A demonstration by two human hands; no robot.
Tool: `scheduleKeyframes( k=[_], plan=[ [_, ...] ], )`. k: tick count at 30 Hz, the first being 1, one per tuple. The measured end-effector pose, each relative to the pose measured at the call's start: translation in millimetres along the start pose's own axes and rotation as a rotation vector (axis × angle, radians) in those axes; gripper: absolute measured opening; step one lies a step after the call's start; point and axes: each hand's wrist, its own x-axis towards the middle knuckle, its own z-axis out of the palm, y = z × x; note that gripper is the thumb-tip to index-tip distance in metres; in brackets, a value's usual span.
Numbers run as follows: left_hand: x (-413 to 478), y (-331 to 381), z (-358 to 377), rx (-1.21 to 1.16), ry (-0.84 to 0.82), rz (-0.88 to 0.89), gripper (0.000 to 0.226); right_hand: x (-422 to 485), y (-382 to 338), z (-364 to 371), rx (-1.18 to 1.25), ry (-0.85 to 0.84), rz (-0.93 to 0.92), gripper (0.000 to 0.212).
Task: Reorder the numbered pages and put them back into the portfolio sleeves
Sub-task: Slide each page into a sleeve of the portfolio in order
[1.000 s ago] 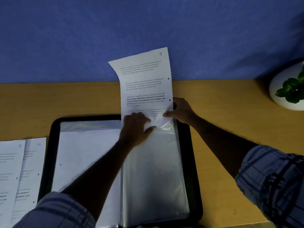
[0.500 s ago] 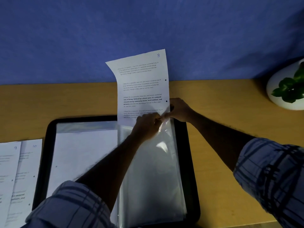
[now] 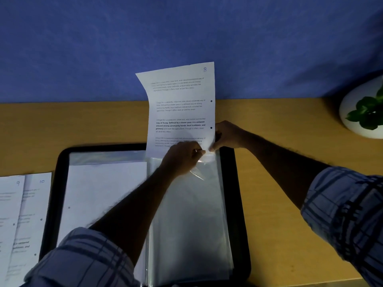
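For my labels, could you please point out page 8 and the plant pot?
page 8 (image 3: 180, 112): head view, middle of its printed face.
plant pot (image 3: 349, 104): head view, its white left side.

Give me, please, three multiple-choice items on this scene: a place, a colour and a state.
1. Where do page 9 and page 10 lie? A on the table, left of the portfolio; B inside it; C under page 8.
2. What colour is the portfolio's border? A blue; B black; C white.
3. How is page 8? A fully sleeved; B mostly sticking out above the clear sleeve; C flat on the table.
Answers: 1 A, both lie beside its left edge; 2 B, its rim is black; 3 B, most of it stands above the sleeve's mouth.
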Motion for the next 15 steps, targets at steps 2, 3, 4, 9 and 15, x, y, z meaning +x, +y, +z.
scheduleKeyframes(
  k=[2, 3, 4, 9, 15],
  plan=[
    [-5.7, -10.1, -13.1, 0.049, -0.040, 0.028, 0.026, 0.1, 1.6, -2.7, -0.010, -0.010, 0.029, 0.057],
    [-9.7, -18.1, -20.6, 0.082, -0.064, 0.032, 0.026, 0.0, 1.4, -3.5, -0.014, -0.011, 0.035, 0.057],
    [-14.2, -27.2, -28.8, 0.120, -0.088, 0.031, 0.026, -0.4, 1.1, -4.0, -0.015, -0.015, 0.032, 0.058],
    [-38.6, -69.8, -61.1, 0.191, -0.194, -0.007, 0.017, -0.5, 0.9, -2.5, -0.030, -0.025, 0.022, 0.056],
    [-36.5, -78.5, -67.6, 0.229, -0.213, 0.002, 0.014, -1.4, -2.8, -3.8, -0.020, -0.018, 0.038, 0.058]
  ],
)
